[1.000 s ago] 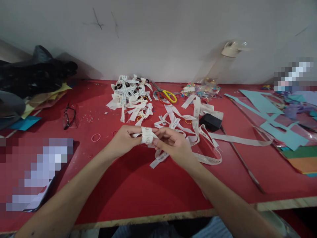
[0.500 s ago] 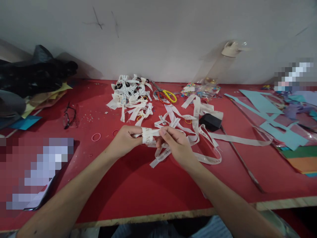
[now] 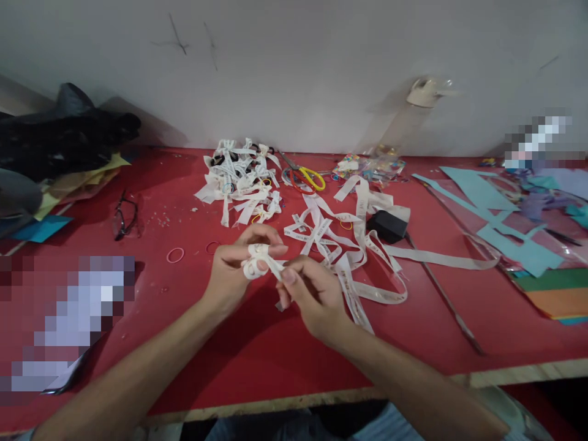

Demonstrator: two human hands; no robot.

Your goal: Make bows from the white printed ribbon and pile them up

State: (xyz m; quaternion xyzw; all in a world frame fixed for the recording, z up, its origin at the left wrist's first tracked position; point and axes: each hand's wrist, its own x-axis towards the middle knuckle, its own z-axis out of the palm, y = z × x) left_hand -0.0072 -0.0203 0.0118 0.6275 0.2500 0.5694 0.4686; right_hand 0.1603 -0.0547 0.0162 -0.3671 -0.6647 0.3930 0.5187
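Observation:
A white printed ribbon (image 3: 258,251) is looped around the fingers of my left hand (image 3: 229,272), whose thumb and index finger bend about it. To its right, my right hand (image 3: 316,294) pinches the ribbon's narrow strands between thumb and fingers. The ribbon is gathered between the two hands, above the red table (image 3: 257,361). Behind my right hand, loose ribbon strips (image 3: 374,293) with printed words lie in curls. A pile of tied ribbon bows (image 3: 236,177) sits farther back, some with dark or yellow bands showing.
Scissors (image 3: 303,177) with red and yellow handles lie beside the bows. A black block (image 3: 388,226) stands on the ribbons. Glasses (image 3: 124,214) and pink rubber bands (image 3: 175,255) are to the left. Blue paper scraps (image 3: 500,220) and a bottle (image 3: 404,122) are to the right.
Both hands have moved slightly left and lower. The ribbon, stretched flat between them before, is now looped on the left fingers with its strands drawn down to the right.

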